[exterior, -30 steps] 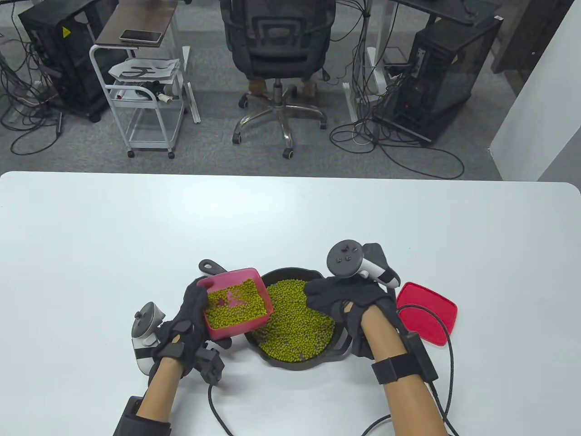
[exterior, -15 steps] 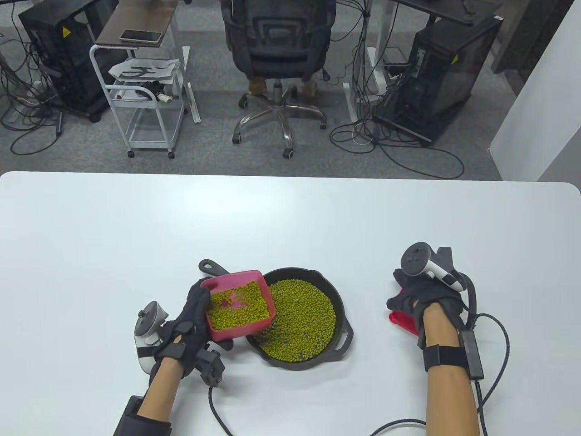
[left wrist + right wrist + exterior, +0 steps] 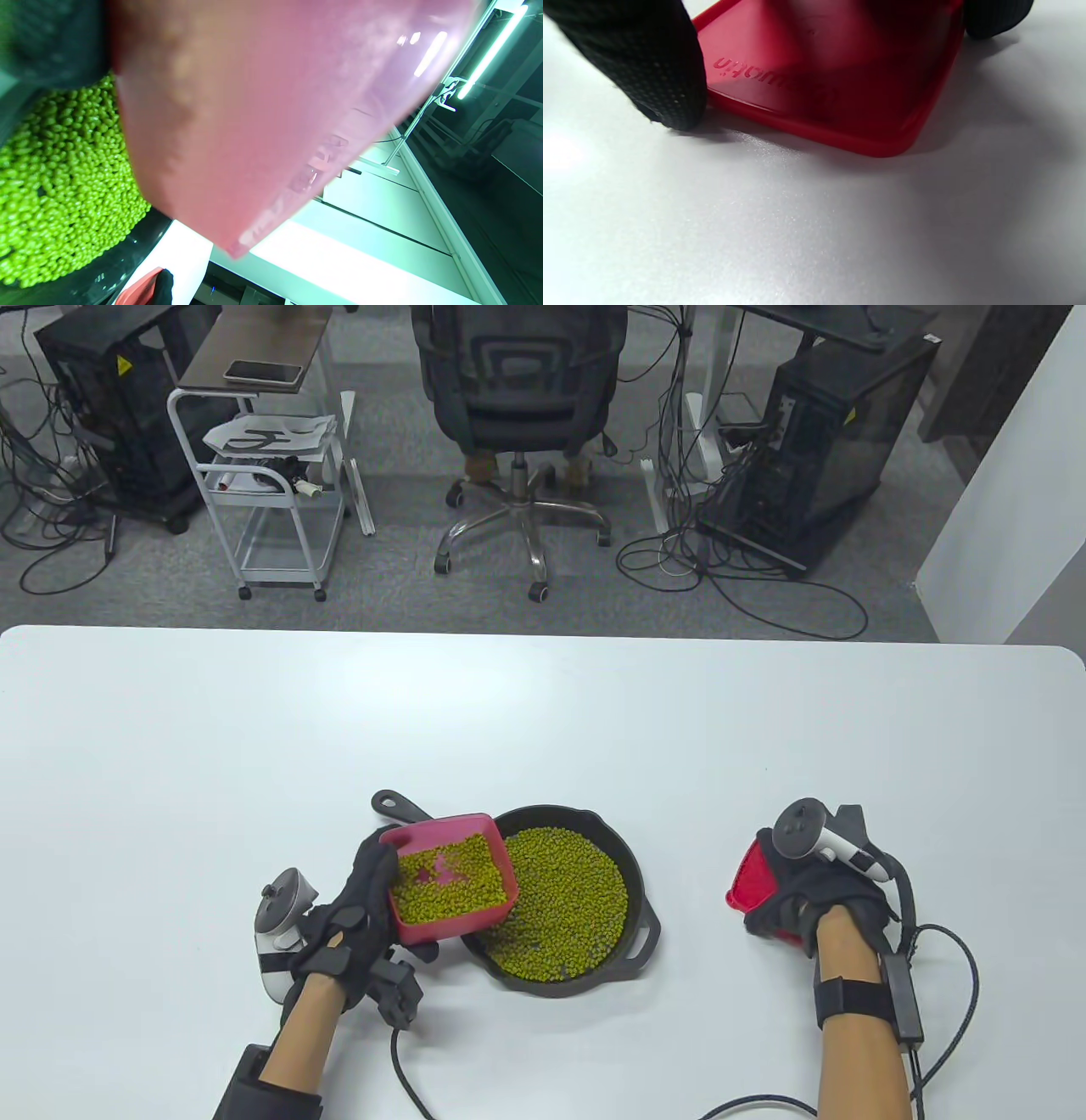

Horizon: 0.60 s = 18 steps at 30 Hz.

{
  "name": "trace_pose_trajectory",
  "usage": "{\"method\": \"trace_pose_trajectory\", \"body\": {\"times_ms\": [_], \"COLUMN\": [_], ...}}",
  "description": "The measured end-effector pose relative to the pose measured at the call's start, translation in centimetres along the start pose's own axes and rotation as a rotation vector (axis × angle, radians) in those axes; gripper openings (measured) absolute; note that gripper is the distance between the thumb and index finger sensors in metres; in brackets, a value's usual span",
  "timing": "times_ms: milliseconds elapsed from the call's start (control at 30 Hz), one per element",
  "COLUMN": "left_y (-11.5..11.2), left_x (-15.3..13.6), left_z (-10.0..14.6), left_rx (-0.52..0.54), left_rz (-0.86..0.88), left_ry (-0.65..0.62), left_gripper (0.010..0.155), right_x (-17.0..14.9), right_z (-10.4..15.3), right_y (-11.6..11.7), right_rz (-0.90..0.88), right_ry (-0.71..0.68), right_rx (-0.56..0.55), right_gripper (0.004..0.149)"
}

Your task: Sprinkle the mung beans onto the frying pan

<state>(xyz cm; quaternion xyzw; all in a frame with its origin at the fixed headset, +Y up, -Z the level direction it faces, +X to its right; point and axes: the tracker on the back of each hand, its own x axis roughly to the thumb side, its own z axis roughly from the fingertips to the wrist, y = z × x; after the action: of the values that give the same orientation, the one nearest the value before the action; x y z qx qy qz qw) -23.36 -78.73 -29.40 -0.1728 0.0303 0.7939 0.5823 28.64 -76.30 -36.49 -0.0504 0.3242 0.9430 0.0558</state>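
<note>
While the pan sits low on the table, this is the layout, left to right:

Left hand: the left hand [image 3: 352, 912] grips the box [image 3: 450, 878] by its near-left wall, fingers wrapped round that side; a grey-white tracker [image 3: 280, 912] is strapped to its back.

Box: a pink square tub, held above the table [image 3: 254, 729], tipped a little, its right corner hanging over the pan's left rim. In the left wrist view its underside [image 3: 263, 110] fills most of the picture.

Beans in box: beans [image 3: 445, 878] cover most of its floor, with a bare pink patch near the middle.

Pan: the black pan [image 3: 649, 929] lies just right of the left hand, its long handle [image 3: 397, 806] pointing up-left behind the box and a small loop grip at lower right. It stands well left of the right hand.

Beans in pan: a green layer [image 3: 564, 903] covers nearly the whole floor; the left wrist view shows it [image 3: 59, 186] beside and below the box.

Lid: a red lid [image 3: 751, 882] is tilted, its left edge raised; in the right wrist view one corner [image 3: 882, 144] touches the table.

Right hand: the right hand [image 3: 814, 891] holds the lid from above, one fingertip [image 3: 657, 76] down on the table at its edge; a tracker [image 3: 802, 831] rides on its back.
</note>
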Motion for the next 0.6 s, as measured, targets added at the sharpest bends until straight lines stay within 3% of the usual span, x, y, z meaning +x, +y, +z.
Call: {"method": "trace_pose_trajectory", "body": {"times_ms": [133,333,600], "left_y": [-0.1,-0.1,-0.3], "left_x": [0.0,0.0,-0.1], "left_z": [0.0,0.0,0.0], "left_rx": [-0.002,-0.008,-0.018], "left_rz": [0.0,-0.001,0.003], "left_ry": [0.001,0.0,-0.002], "left_gripper": [0.075,0.075,0.075], "right_x": [0.5,1.1,5.3], "right_z": [0.1,0.7,4.0], "right_y": [0.4,0.3,-2.3], "right_rz": [0.118,0.121,0.124], "right_ry": [-0.001,-0.028,-0.164], "right_rx": [-0.074,-0.096,-0.16], "right_gripper": [0.108,0.109,0.112]}}
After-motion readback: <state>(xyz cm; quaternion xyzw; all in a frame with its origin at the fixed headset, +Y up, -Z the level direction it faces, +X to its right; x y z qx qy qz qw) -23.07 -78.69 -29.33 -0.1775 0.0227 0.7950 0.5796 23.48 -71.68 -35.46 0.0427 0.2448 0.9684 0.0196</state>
